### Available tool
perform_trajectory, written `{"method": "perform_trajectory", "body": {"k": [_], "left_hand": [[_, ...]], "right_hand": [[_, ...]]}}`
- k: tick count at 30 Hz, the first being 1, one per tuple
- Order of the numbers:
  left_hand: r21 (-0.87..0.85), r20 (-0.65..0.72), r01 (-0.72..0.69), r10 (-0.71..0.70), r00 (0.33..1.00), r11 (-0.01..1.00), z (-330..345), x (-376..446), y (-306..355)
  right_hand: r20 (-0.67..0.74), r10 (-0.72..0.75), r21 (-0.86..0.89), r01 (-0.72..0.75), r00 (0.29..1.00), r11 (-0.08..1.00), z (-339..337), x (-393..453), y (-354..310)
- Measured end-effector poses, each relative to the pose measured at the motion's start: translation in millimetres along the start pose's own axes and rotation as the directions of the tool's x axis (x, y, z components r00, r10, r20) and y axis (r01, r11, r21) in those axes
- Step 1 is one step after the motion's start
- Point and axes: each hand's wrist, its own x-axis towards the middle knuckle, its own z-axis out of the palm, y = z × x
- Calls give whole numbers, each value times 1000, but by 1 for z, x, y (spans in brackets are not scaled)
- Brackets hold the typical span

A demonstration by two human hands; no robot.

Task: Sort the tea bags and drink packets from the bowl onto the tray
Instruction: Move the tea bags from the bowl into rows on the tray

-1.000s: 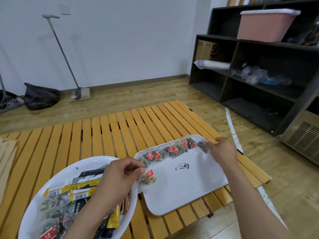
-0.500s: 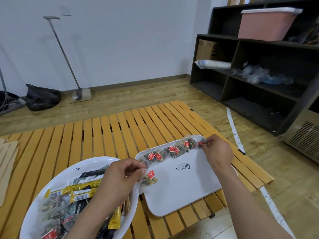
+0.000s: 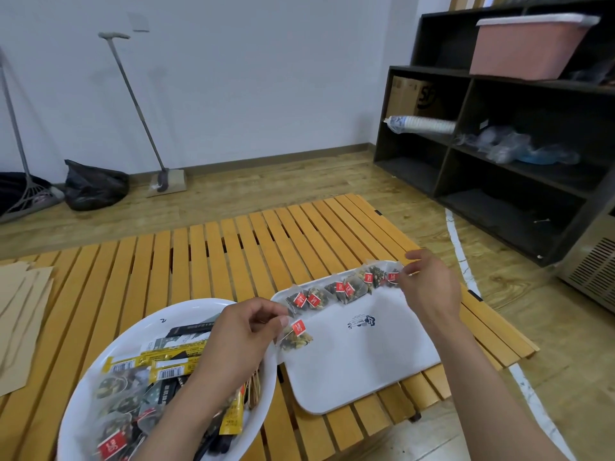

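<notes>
Slatted orange wooden table (image 3: 213, 261): white rectangular tray (image 3: 359, 371) has six red-tagged mesh tea bags (image 3: 339, 289) along far edge; tag print unreadable. Left hand (image 3: 239, 341) pinches a seventh tea bag (image 3: 296, 337) at near-left corner; right hand (image 3: 429, 287) pinches the row's end bag (image 3: 392, 277). Round white bowl (image 3: 100, 354): contents uncountable.

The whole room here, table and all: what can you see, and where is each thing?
Tray: one, white, table's right part.
Tea bags in a row: about six, red tags, tray's far edge.
Single tea bag: one, red tag, tray's near-left part, pinched by left hand.
Bowl: one, white, near left, holding yellow and black packets and more tea bags.
Slatted table: one, orange wood.
Shelf unit: one, dark, right.
Bin: one, pink, on shelf.
Left hand: over bowl's rim.
Right hand: at row's right end.
</notes>
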Motion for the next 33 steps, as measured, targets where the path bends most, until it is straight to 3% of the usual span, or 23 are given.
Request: {"method": "perform_trajectory", "body": {"k": [1, 3, 5, 6, 7, 8, 14, 17, 19, 23, 25, 27, 33], "left_hand": [[-16, -2, 10, -10, 1000, 1000, -1, 1, 0], [-33, -7, 25, -25, 1000, 999, -2, 2, 1], [-61, -10, 33, -34, 999, 998, -5, 2, 1], [-77, -5, 33, -33, 999, 996, -7, 1, 2], [-93, 2, 27, -27, 1000, 995, -9, 1, 2], [-108, 10, 20, -19, 1000, 994, -10, 0, 2], [-112, 55, -3, 9, 998, 994, -15, -1, 0], [-59, -63, -21, 18, 998, 998, -25, 5, -5], [-4, -155, -31, 30, 987, 1000, -36, 8, -9], [233, -252, -27, 87, 964, 972, -61, 6, -22], [301, -277, 5, 83, 957, 954, -75, 3, -30], [345, -290, 61, 44, 956, 937, -89, 0, -38], [398, -250, 164, -65, 966, 903, -118, -9, -59]], "right_hand": [[56, -37, 78, 33, 998, 996, -6, -9, -15], [352, -116, 285, 12, 929, 958, -11, -34, -45], [681, -221, 365, -63, 698, 929, -10, -61, -70], [766, -259, 361, -59, 589, 931, -5, -70, -77], [804, -281, 359, -52, 525, 932, 0, -77, -81], [811, -289, 365, -53, 509, 930, 4, -82, -84], [748, -213, 333, -77, 628, 940, 9, -83, -78], [629, -126, 240, -38, 767, 970, 17, -73, -65], [566, -104, 157, 17, 818, 987, 25, -70, -62], [658, -100, 51, 88, 747, 995, 36, -73, -64], [630, -108, -8, 145, 769, 989, 37, -70, -65], [605, -102, -50, 165, 790, 985, 39, -70, -66], [649, -131, -16, 186, 749, 982, 56, -82, -77]]}}
